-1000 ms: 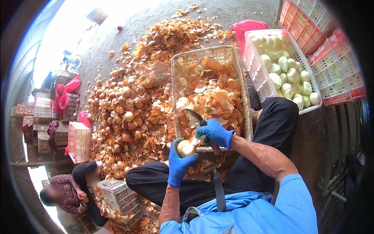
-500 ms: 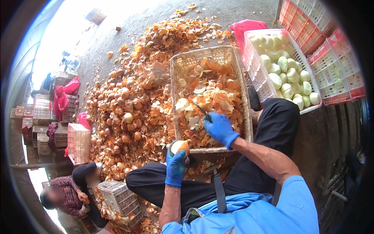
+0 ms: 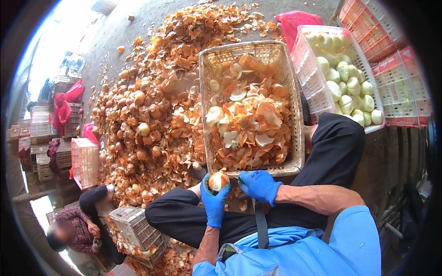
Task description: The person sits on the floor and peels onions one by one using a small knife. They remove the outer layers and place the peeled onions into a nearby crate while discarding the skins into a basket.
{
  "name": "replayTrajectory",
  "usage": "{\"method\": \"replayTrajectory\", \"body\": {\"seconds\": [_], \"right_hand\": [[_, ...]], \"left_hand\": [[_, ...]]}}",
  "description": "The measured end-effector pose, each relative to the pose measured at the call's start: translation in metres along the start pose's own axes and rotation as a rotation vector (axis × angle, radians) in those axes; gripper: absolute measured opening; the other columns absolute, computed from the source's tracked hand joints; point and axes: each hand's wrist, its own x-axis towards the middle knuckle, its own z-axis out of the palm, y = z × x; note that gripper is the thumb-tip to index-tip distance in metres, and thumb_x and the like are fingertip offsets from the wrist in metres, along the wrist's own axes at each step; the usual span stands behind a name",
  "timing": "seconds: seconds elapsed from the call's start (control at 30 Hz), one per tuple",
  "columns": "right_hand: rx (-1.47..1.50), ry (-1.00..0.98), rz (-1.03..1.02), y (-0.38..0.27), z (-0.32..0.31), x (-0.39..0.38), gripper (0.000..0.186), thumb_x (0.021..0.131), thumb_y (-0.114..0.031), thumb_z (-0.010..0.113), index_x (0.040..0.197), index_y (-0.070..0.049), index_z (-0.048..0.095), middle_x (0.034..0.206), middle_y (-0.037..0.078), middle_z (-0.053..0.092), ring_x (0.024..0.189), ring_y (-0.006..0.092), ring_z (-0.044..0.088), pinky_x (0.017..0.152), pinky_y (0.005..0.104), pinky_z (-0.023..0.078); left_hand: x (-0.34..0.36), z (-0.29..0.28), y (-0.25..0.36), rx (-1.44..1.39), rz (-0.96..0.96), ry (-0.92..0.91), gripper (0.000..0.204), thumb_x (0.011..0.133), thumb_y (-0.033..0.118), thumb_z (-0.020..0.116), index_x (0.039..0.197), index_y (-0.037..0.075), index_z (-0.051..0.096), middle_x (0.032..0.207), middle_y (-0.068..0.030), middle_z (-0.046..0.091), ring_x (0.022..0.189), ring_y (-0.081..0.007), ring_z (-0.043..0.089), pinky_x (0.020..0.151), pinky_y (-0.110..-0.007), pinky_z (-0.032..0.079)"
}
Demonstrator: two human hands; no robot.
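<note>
Blue-gloved left hand (image 3: 214,203) clamped on round golden-skinned onion (image 3: 218,181): best hold fingers low, top bare. Blue-gloved right hand (image 3: 259,186) curled; cannot tell contents.

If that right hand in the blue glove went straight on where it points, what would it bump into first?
Probably the onion held in the left hand, just left of the right hand, though depth is hard to judge from this view.
</note>
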Motion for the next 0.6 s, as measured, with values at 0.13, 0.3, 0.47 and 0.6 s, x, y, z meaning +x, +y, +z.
{"method": "replayTrajectory", "body": {"seconds": [0.13, 0.3, 0.47, 0.6], "right_hand": [[-0.057, -0.107, -0.02, -0.005, -0.001, -0.001, 0.018, 0.089, -0.022, 0.062, 0.095, -0.004, 0.062, 0.078, 0.022, 0.069, 0.072, 0.0408, 0.069, 0.064, 0.0512, 0.054], [-0.109, -0.18, -0.005, -0.007, -0.001, 0.001, 0.018, 0.088, -0.021, 0.063, 0.097, -0.005, 0.062, 0.077, 0.02, 0.069, 0.072, 0.0381, 0.071, 0.062, 0.05, 0.054], [-0.136, -0.174, -0.037, -0.008, -0.002, 0.001, 0.019, 0.088, -0.021, 0.064, 0.097, -0.005, 0.061, 0.076, 0.019, 0.069, 0.07, 0.0371, 0.071, 0.059, 0.0483, 0.055], [-0.184, -0.167, -0.062, -0.01, -0.002, 0.002, 0.019, 0.088, -0.022, 0.064, 0.096, -0.005, 0.06, 0.076, 0.019, 0.069, 0.07, 0.0367, 0.071, 0.059, 0.0478, 0.055]], "left_hand": [[-0.002, -0.008, -0.019, 0.116, 0.078, 0.005, 0.076, 0.077, 0.01, 0.087, 0.14, -0.002, 0.046, 0.134, -0.0123, 0.053, 0.122, -0.0217, 0.055, 0.106, -0.034, 0.046], [-0.001, -0.01, -0.028, 0.16, 0.12, -0.017, 0.079, 0.076, 0.008, 0.087, 0.142, -0.003, 0.044, 0.138, -0.0138, 0.052, 0.127, -0.0233, 0.053, 0.109, -0.035, 0.045], [-0.001, -0.011, -0.029, 0.13, 0.087, -0.016, 0.079, 0.076, 0.007, 0.086, 0.142, -0.003, 0.044, 0.138, -0.0142, 0.051, 0.127, -0.0241, 0.053, 0.11, -0.036, 0.044], [-0.001, -0.012, -0.033, 0.129, 0.077, -0.017, 0.079, 0.076, 0.006, 0.086, 0.142, -0.004, 0.044, 0.137, -0.0143, 0.052, 0.126, -0.0244, 0.053, 0.11, -0.036, 0.044]]}}
